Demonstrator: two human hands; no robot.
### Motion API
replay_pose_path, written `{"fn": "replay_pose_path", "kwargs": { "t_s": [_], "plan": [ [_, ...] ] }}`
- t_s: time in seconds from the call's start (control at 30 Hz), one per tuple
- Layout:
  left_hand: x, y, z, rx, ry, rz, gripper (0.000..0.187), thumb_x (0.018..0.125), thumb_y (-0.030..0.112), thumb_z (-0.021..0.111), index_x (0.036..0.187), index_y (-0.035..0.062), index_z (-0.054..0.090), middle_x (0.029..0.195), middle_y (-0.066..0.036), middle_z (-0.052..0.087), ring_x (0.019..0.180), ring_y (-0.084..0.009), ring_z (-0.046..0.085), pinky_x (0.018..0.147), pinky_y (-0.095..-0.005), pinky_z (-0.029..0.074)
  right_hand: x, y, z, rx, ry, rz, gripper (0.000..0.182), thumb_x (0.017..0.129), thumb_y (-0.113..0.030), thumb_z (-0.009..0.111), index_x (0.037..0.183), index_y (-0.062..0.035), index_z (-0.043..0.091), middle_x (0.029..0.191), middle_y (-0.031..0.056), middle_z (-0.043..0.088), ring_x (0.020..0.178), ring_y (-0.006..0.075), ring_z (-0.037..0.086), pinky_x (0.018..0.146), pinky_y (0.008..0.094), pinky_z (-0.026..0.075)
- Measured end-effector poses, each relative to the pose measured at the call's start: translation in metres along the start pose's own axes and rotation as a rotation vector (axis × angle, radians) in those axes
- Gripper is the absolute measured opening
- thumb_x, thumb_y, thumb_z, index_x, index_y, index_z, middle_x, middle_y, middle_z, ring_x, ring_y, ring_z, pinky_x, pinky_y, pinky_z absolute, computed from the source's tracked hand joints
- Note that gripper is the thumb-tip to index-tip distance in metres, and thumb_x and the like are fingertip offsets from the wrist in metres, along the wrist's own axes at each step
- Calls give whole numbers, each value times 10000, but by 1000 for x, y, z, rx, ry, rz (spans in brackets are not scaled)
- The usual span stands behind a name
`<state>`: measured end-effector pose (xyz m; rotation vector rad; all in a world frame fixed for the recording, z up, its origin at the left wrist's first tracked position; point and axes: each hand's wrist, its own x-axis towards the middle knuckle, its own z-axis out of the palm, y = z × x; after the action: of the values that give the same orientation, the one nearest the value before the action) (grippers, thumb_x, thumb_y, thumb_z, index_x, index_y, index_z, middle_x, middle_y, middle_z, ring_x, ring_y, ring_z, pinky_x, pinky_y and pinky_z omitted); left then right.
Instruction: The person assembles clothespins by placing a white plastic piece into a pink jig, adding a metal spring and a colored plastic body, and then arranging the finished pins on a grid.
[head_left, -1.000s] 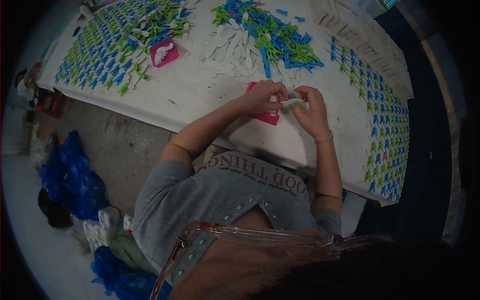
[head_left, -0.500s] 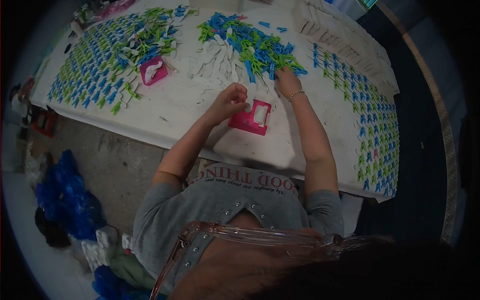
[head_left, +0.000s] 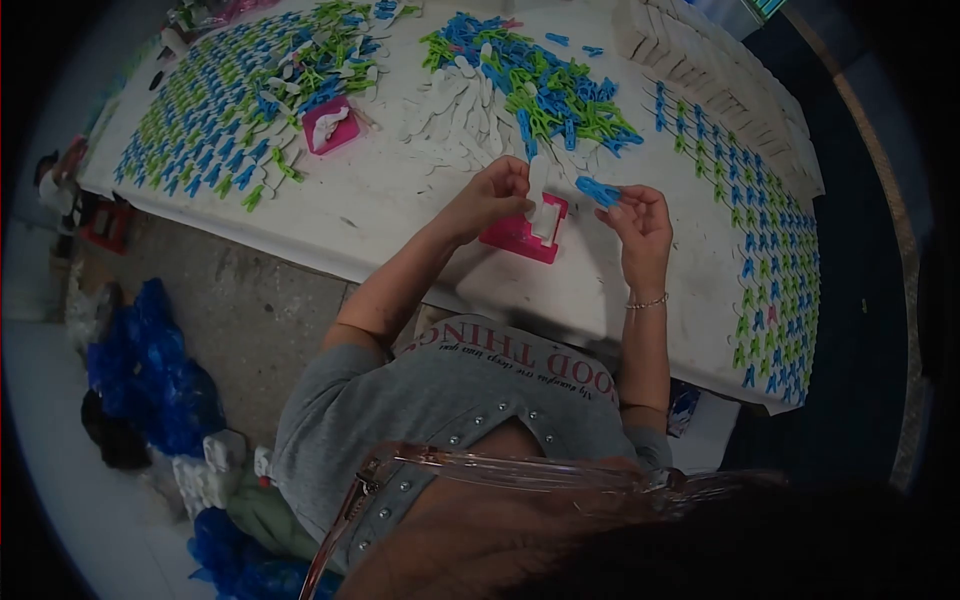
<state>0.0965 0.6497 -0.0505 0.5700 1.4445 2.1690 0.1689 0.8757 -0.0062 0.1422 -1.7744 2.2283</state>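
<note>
My right hand pinches a blue clothes peg between thumb and fingertips, above the white table and to the right of the pink tray. With the fingers closed, my left hand is at the pink tray, and a slim white strip stands up at its fingertips. A white block sits in that tray. Beyond my hands lies a heap of loose blue and green pegs, beside a pile of flat white strips.
A second pink tray with white material stands left. Rows of blue and green pegs cover the table's right side, and more rows cover the left. White stacks line the back right. Blue plastic lies on the floor.
My right hand has drawn back from the peg heap toward me, now with a blue peg in it. My left hand stays by the pink tray. The whole view has shifted slightly.
</note>
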Motion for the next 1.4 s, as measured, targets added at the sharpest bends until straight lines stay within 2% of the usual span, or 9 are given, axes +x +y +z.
{"fn": "replay_pose_path", "kwargs": {
  "t_s": [0.2, 0.6, 0.7, 0.83, 0.9, 0.97, 1.07, 1.2, 1.4],
  "plan": [
    [0, 3, 14, 65, -52, 49, 321, 781, -53, 652, 1019, 75, 480, 838, 24, 530, 782, -54, 527, 709, -212, 441, -27, 16, -11, -105, -46, -19, 274, 851, 44, 640, 1075, 2, 487, 1011, 95, 625, 961, 119, 614, 832, 229, 494],
    [1, 0, 17, 173, -115, 37, 346, 791, -24, 650, 1081, 75, 491, 931, 7, 544, 849, -71, 524, 777, -229, 428, -32, 18, 1, -57, -55, -2, 231, 851, 27, 650, 1047, 6, 528, 1004, 74, 630, 932, 107, 611, 836, 232, 495],
    [7, -5, 11, 323, -89, 154, 407, 785, -27, 653, 1149, 70, 499, 1017, -13, 558, 898, -97, 520, 804, -251, 435, -23, 25, -23, -198, 104, 52, 152, 872, -63, 663, 989, 5, 593, 917, 28, 626, 836, 70, 579, 756, 209, 487],
    [14, -8, -44, 943, 159, 315, 381, 746, 66, 701, 1101, 41, 566, 1066, -95, 578, 923, -205, 550, 825, -323, 446, 1, 27, -91, -203, 467, 158, 163, 901, -148, 643, 966, 0, 624, 870, 44, 639, 844, 96, 604, 757, 256, 506],
    [10, -9, -70, 1255, 266, 394, 349, 733, 96, 704, 1059, 40, 591, 1060, -153, 573, 937, -289, 554, 828, -381, 444, 6, 28, -135, -143, 757, 228, 174, 880, -183, 672, 901, -14, 637, 751, 4, 579, 617, 78, 514, 585, 224, 482],
    [2, -11, -78, 1329, 417, 171, 337, 721, 83, 706, 1038, 46, 598, 1055, -172, 569, 958, -331, 543, 836, -410, 436, 10, 29, -177, -77, 860, 235, 167, 886, -177, 659, 885, -12, 634, 719, 13, 565, 561, 91, 501, 536, 240, 492],
    [-3, -21, -93, 1490, 377, 428, 338, 722, 92, 719, 1034, 50, 598, 1028, -162, 568, 935, -330, 540, 826, -404, 436, 23, 33, -232, 23, 1019, 252, 166, 900, -162, 631, 862, -1, 624, 676, 31, 549, 474, 115, 480, 462, 277, 515],
    [1, -31, -100, 1449, 406, 445, 334, 722, 92, 726, 1027, 48, 597, 998, -150, 562, 893, -326, 536, 803, -404, 438, 39, 26, -272, 128, 1236, 262, 192, 911, -141, 600, 823, 30, 601, 659, 65, 547, 479, 147, 508, 470, 325, 568],
    [2, -32, -106, 1401, 410, 346, 305, 737, 90, 717, 1015, 56, 596, 947, -127, 559, 866, -306, 534, 776, -397, 436, 49, 29, -308, 145, 1327, 310, 235, 910, -130, 590, 747, 38, 581, 669, 97, 552, 535, 183, 551, 497, 338, 597]
  ]
}}
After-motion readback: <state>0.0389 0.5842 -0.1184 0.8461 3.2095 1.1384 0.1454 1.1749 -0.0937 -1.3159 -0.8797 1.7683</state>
